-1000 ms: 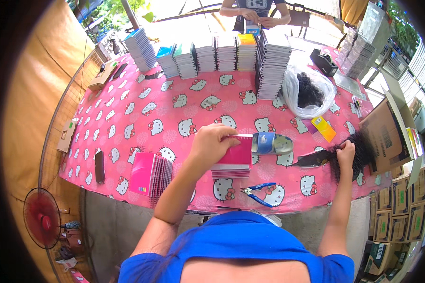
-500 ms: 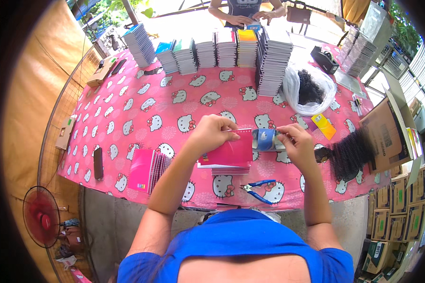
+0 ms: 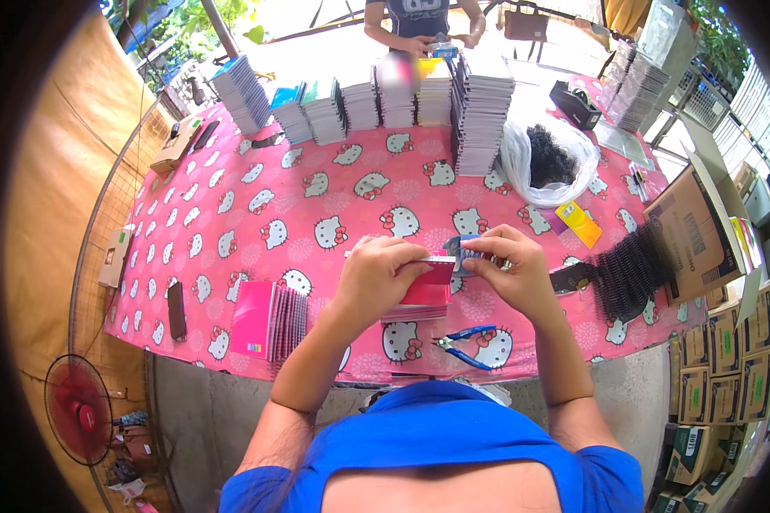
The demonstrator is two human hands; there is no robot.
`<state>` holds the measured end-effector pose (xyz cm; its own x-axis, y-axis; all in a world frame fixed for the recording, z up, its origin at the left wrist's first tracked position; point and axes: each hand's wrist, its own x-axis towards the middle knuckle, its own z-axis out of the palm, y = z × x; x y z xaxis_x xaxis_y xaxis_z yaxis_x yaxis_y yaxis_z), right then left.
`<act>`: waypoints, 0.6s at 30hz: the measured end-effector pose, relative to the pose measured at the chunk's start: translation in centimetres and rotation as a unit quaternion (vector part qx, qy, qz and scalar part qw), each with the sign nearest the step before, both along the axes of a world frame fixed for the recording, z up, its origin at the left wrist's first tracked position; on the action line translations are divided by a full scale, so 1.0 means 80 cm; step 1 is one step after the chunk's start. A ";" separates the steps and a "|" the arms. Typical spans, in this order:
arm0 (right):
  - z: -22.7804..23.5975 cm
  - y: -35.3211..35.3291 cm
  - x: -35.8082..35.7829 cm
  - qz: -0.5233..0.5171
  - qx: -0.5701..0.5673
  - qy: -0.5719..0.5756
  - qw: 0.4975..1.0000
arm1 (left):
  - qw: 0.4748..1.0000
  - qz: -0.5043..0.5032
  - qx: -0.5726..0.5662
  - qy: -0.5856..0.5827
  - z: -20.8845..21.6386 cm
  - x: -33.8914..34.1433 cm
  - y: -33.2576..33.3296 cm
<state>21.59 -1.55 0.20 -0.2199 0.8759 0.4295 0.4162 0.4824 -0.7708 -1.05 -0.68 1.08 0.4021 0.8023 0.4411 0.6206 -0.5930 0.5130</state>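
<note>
My left hand (image 3: 383, 278) is closed on a pink notebook (image 3: 437, 273), which is tilted so that its punched edge faces up. Under it lies a short stack of pink notebooks (image 3: 415, 313). At the right end of the held notebook, the fingers and thumb of my right hand (image 3: 515, 272) are pinched together; what they grip is too small to tell. Just behind those fingertips is a blue and grey printed item (image 3: 465, 248), partly covered. Blue-handled pliers (image 3: 468, 345) rest with jaws apart on the table near me.
Bound pink notebooks (image 3: 261, 318) and a dark phone (image 3: 176, 311) lie left. Black spiral coils (image 3: 631, 278) spill from a cardboard box (image 3: 700, 235) at right. Notebook stacks (image 3: 483, 120) line the far side, near a white bag (image 3: 511, 162) of coils. Another person (image 3: 419, 26) stands beyond.
The pink notebook has tipped from lying flat toward me to edge-up. My right hand has moved left to its end, covering more of the blue printed item. The view has shifted slightly.
</note>
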 end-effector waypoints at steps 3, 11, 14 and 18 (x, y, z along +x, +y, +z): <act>0.004 0.002 -0.002 0.014 0.001 -0.009 1.000 | 0.999 0.023 -0.001 -0.031 -0.005 0.002 -0.006; -0.005 0.014 0.010 0.087 -0.016 -0.077 0.993 | 0.996 0.036 0.071 -0.026 -0.023 0.019 -0.003; 0.036 -0.006 -0.016 0.055 -0.122 -0.063 0.989 | 0.984 0.144 0.106 -0.008 -0.018 0.020 -0.028; 0.019 -0.012 -0.025 0.007 0.036 -0.181 0.983 | 0.970 0.227 0.078 -0.035 -0.015 0.033 -0.047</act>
<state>19.57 -2.52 1.69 -0.3813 0.8418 0.3822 0.6503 0.5380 -0.5363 1.59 -4.41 -0.09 -0.0118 0.8107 0.5854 0.8025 -0.3415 0.4892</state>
